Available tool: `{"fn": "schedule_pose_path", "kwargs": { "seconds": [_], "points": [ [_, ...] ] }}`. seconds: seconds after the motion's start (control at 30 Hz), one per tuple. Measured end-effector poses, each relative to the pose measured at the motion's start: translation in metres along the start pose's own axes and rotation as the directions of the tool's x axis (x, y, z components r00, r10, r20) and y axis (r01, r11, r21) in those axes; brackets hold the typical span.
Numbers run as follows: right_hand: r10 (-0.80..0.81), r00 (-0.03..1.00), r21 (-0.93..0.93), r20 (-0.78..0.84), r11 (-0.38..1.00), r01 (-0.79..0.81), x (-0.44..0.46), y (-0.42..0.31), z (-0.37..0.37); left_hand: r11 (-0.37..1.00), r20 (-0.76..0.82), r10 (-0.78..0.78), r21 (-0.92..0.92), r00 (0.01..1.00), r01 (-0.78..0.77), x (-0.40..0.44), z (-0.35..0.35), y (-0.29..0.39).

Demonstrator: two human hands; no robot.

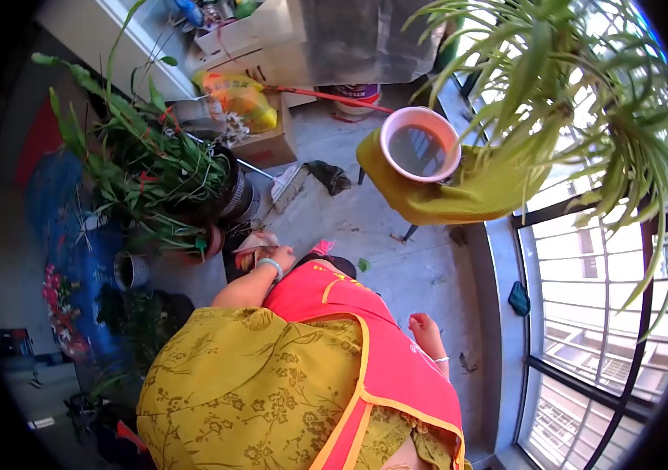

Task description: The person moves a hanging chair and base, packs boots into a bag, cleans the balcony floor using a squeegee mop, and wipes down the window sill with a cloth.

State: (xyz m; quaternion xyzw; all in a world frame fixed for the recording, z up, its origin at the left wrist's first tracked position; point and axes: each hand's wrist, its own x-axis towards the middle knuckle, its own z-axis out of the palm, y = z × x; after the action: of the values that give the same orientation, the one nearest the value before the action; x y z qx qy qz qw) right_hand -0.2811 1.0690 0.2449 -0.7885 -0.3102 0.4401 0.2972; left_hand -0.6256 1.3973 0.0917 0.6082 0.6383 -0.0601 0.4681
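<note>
My left hand [278, 257], with a pale bracelet on its wrist, is closed beside a pale pinkish, cloth-like item [256, 240] at the foot of the potted plants. Its fingers are partly hidden, so I cannot make out what they hold. Low on the other side of my red apron [397, 356], my right hand [426, 327] hangs with its fingers curled and nothing visible in them. Closest to the left hand are a reddish-brown flowerpot [210, 243] and a large leafy plant [154, 160] in a dark pot.
A pink bucket of dark water [418, 145] stands on a stool with a mustard-yellow cover [408, 200]. A brush-like tool [283, 182] and a dark rag [328, 178] lie on the tiles. A cardboard box [271, 143] is behind; a spider plant [561, 86] overhangs the barred window.
</note>
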Motion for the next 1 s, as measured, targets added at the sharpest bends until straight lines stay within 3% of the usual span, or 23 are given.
{"fn": "schedule_pose_path", "kwargs": {
  "seconds": [0.07, 0.1, 0.23, 0.27, 0.33, 0.37, 0.4, 0.47, 0.5, 0.53, 0.6, 0.63, 0.67, 0.73, 0.8, 0.83, 0.87, 0.93, 1.0],
  "points": [
    [-0.003, 1.0, 0.024, -0.004, 1.0, 0.003, 0.014, -0.015, 0.001, 0.989, 0.089, 0.043, 0.134, 0.995, -0.055, 0.019, -0.007, -0.036],
    [0.014, 1.0, 0.069, -0.016, 0.998, -0.013, 0.019, -0.025, 0.001, 0.982, -0.128, 0.144, 0.143, 0.981, -0.126, 0.002, -0.008, -0.027],
    [0.059, 0.998, 0.07, 0.009, 0.996, -0.059, 0.048, -0.03, 0.027, 0.969, -0.059, 0.224, 0.123, 0.973, -0.215, 0.035, -0.037, -0.011],
    [0.056, 0.998, 0.062, 0.02, 0.996, -0.057, 0.055, -0.038, 0.036, 0.972, -0.065, 0.214, 0.115, 0.975, -0.205, 0.053, -0.048, -0.008],
    [0.152, 0.986, 0.02, 0.068, 0.988, -0.154, 0.067, -0.063, 0.057, 0.996, 0.054, 0.029, -0.081, 0.998, -0.024, 0.1, -0.073, -0.006],
    [0.175, 0.98, -0.022, 0.089, 0.985, -0.174, 0.072, -0.08, 0.07, 0.996, -0.002, 0.082, 0.04, 0.997, -0.082, 0.117, -0.092, 0.0],
    [0.194, 0.975, -0.062, 0.105, 0.98, -0.188, 0.081, -0.097, 0.083, 0.996, 0.002, 0.077, 0.038, 0.997, -0.077, 0.125, -0.119, 0.023],
    [0.324, 0.938, 0.012, 0.126, 0.945, -0.328, 0.099, -0.117, 0.118, 0.99, -0.027, -0.01, 0.141, 1.0, 0.014, 0.149, -0.169, 0.056],
    [0.367, 0.919, 0.054, 0.147, 0.924, -0.378, 0.106, -0.12, 0.138, 1.0, -0.044, -0.02, -0.024, 0.999, 0.019, 0.202, -0.166, 0.025],
    [0.406, 0.897, 0.093, 0.173, 0.9, -0.425, 0.118, -0.124, 0.158, 0.999, -0.038, -0.038, -0.034, 0.999, 0.037, 0.233, -0.177, 0.02],
    [0.362, 0.874, -0.042, 0.325, 0.928, -0.369, 0.138, -0.145, 0.184, 0.977, -0.181, -0.034, -0.214, 0.983, -0.006, 0.282, -0.195, 0.015],
    [0.392, 0.826, -0.035, 0.405, 0.909, -0.415, 0.15, -0.16, 0.195, 0.977, -0.174, -0.051, -0.212, 0.983, 0.013, 0.31, -0.204, 0.011],
    [0.422, 0.805, -0.05, 0.416, 0.895, -0.443, 0.174, -0.177, 0.211, 0.957, -0.196, -0.077, -0.289, 0.978, 0.017, 0.344, -0.211, 0.004],
    [0.426, 0.767, 0.088, 0.479, 0.846, -0.525, 0.204, -0.187, 0.232, 0.932, -0.217, -0.128, -0.36, 0.968, 0.042, 0.393, -0.209, -0.019],
    [0.465, 0.756, 0.092, 0.46, 0.822, -0.561, 0.23, -0.2, 0.254, 0.828, -0.278, -0.226, -0.559, 0.933, 0.034, 0.455, -0.191, -0.059],
    [0.444, 0.783, 0.082, 0.437, 0.847, -0.526, 0.239, -0.196, 0.264, 0.825, -0.264, -0.248, -0.561, 0.932, 0.061, 0.478, -0.186, -0.075],
    [0.419, 0.808, 0.072, 0.413, 0.87, -0.488, 0.247, -0.192, 0.274, 0.866, -0.348, -0.281, -0.494, 0.895, 0.08, 0.501, -0.18, -0.091],
    [0.51, 0.697, 0.1, 0.505, 0.767, -0.634, 0.256, -0.188, 0.293, 0.816, -0.45, -0.4, -0.572, 0.799, 0.086, 0.547, -0.164, -0.131],
    [0.519, 0.655, -0.001, 0.549, 0.784, -0.62, 0.255, -0.179, 0.307, 0.723, -0.458, -0.526, -0.685, 0.716, 0.093, 0.584, -0.162, -0.159]
  ]
}}
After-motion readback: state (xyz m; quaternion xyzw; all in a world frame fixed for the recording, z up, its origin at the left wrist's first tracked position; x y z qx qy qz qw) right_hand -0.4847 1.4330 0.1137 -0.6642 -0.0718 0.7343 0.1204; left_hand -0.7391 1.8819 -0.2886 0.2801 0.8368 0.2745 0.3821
